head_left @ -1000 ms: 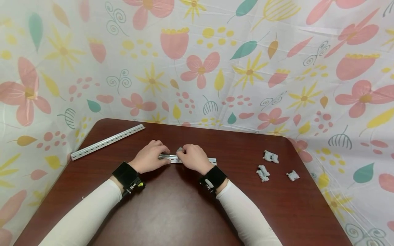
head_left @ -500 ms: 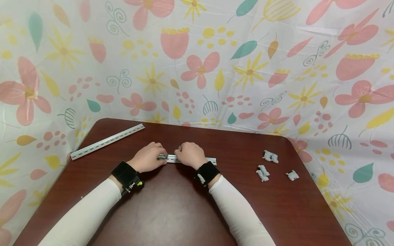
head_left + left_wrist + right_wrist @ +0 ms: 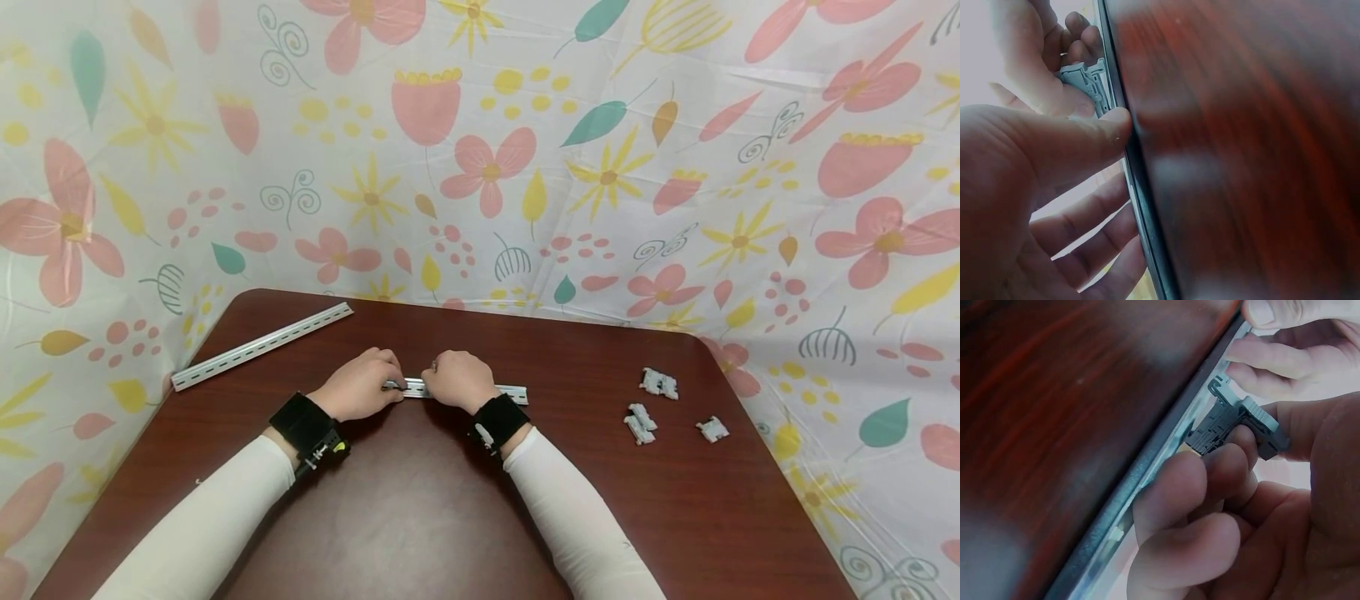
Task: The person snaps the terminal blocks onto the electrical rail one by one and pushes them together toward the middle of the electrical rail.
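Near the middle of the table a short slotted metal DIN rail (image 3: 513,394) lies crosswise. My left hand (image 3: 362,385) grips its left end, with the thumb along the near edge in the left wrist view and the other fingers on the far side. Just right of it, my right hand (image 3: 459,382) pinches a grey DIN rail terminal block (image 3: 1229,415) between thumb and fingers. The block's clip side faces the rail, right at its edge in the right wrist view. From the head, the right hand hides most of the block.
A longer slotted DIN rail (image 3: 262,344) lies slanted at the back left of the table (image 3: 390,517). Several grey terminal blocks lie on the right, among them a far group (image 3: 660,383), a nearer group (image 3: 641,423) and a separate piece (image 3: 712,428). A flowered curtain (image 3: 480,167) stands behind.
My right hand has moved left along the rail with the terminal block, closer to the left hand. The left hand has slid slightly left.
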Tool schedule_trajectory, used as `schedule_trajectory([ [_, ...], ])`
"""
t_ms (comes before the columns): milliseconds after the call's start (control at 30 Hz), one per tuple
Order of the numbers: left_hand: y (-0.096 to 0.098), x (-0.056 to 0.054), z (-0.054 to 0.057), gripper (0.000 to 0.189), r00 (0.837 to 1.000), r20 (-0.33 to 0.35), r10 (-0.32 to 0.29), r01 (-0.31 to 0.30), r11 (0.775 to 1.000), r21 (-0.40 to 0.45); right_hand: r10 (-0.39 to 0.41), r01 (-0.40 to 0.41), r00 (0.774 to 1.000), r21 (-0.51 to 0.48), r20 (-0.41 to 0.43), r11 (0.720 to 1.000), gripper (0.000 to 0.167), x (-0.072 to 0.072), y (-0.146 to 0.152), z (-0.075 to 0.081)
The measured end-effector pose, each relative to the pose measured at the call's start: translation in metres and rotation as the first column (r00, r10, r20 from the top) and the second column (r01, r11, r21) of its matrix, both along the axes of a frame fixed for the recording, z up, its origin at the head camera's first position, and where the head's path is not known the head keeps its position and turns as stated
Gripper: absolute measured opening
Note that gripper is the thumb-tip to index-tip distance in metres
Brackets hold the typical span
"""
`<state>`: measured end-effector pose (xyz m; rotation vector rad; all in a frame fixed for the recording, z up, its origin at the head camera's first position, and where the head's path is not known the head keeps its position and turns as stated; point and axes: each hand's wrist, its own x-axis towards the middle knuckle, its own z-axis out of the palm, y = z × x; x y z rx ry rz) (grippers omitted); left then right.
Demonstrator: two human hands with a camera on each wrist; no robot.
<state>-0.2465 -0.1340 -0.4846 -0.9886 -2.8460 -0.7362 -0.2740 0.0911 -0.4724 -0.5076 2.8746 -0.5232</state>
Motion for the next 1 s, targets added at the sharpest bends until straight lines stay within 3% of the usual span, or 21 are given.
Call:
schedule_trajectory([
  [133, 0.0, -0.001, 0.0, 0.007, 1.0, -0.008, -0.002, 0.002, 1.0, -0.008, -0.003, 0.003, 1.0, 0.011, -0.008, 1.0, 0.056, -0.001, -0.001, -0.001],
  [167, 0.0, -0.001, 0.001, 0.007, 1.0, -0.009, -0.002, 0.002, 1.0, -0.007, -0.011, 0.011, 1.0, 0.024, 0.008, 1.0, 0.056, 0.006, -0.003, 0.01],
  [467, -0.002, -0.002, -0.002, 0.007, 1.0, -0.009, -0.009, 0.009, 1.0, 0.014, 0.003, -0.003, 1.0, 0.076, 0.003, 0.997, 0.053, 0.014, -0.005, 0.012],
  [867, 0.0, 0.0, 0.001, 0.005, 1.0, 0.0, 0.021, -0.021, 1.0, 0.023, -0.008, 0.007, 1.0, 0.115, 0.006, 0.993, 0.044, 0.019, -0.008, 0.009],
  [1000, 0.001, -0.001, 0.001, 0.005, 1.0, -0.006, 0.018, -0.018, 0.999, 0.026, -0.008, 0.012, 1.0, 0.159, -0.028, 0.987, 0.045, 0.018, -0.011, 0.006],
])
